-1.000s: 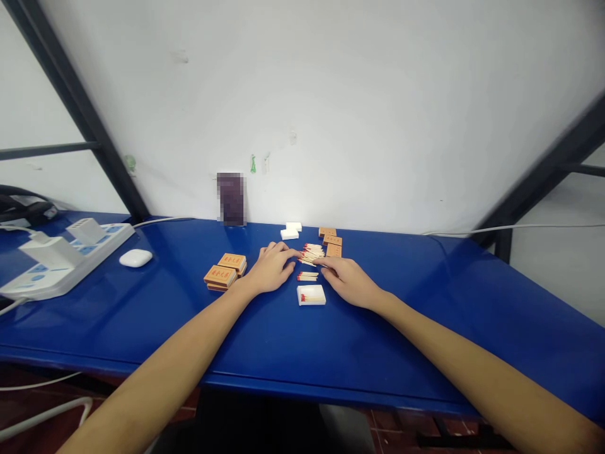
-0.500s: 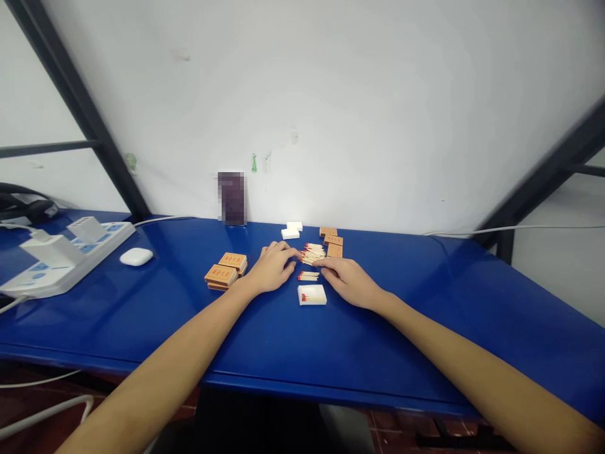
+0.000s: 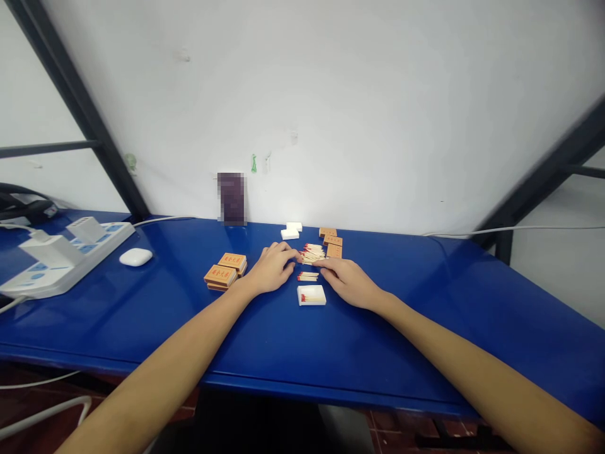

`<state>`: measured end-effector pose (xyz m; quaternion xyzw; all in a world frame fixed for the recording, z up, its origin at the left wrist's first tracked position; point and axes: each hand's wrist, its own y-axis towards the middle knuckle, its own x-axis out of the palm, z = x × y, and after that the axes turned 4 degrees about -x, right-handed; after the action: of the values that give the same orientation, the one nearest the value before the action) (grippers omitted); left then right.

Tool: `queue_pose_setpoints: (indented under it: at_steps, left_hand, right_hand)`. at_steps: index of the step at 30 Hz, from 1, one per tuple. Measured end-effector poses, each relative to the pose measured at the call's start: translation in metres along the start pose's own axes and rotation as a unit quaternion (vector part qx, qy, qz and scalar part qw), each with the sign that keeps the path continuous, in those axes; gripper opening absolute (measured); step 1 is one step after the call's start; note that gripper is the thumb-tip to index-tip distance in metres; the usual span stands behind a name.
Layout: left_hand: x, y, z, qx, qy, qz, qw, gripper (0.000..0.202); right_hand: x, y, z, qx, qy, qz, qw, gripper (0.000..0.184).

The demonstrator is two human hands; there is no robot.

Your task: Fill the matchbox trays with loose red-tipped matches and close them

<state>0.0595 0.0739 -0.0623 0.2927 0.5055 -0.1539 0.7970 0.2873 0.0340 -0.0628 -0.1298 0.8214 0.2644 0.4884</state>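
A heap of red-tipped matches (image 3: 312,253) lies on the blue table (image 3: 283,340) near the wall. My left hand (image 3: 271,269) rests palm down left of the heap, fingertips touching it, fingers together and slightly curled. My right hand (image 3: 347,280) lies on the right, fingertips pinched at the heap's near edge. A small bundle of matches (image 3: 308,276) lies between the hands. In front of it sits an open white matchbox tray (image 3: 311,295) holding a few matches.
Orange matchboxes are stacked at the left (image 3: 225,270) and lined up behind the heap (image 3: 331,241). Two white trays (image 3: 292,230) sit near the wall. A white power strip (image 3: 61,255) and a white earbud case (image 3: 135,256) lie far left. Dark metal struts flank the table.
Both hands stay at the match heap with only tiny finger shifts; the right fingertips have drawn slightly in toward the small bundle.
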Motion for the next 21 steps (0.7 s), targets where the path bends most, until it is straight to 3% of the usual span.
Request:
queue_pose_setpoints:
  at_steps: [21]
  left_hand:
    - [0.0, -0.0011, 0.0001, 0.002, 0.009, -0.007, 1.0, 0.033]
  right_hand:
    - [-0.0041, 0.0033, -0.0063, 0.036, -0.009, -0.044, 0.998, 0.035]
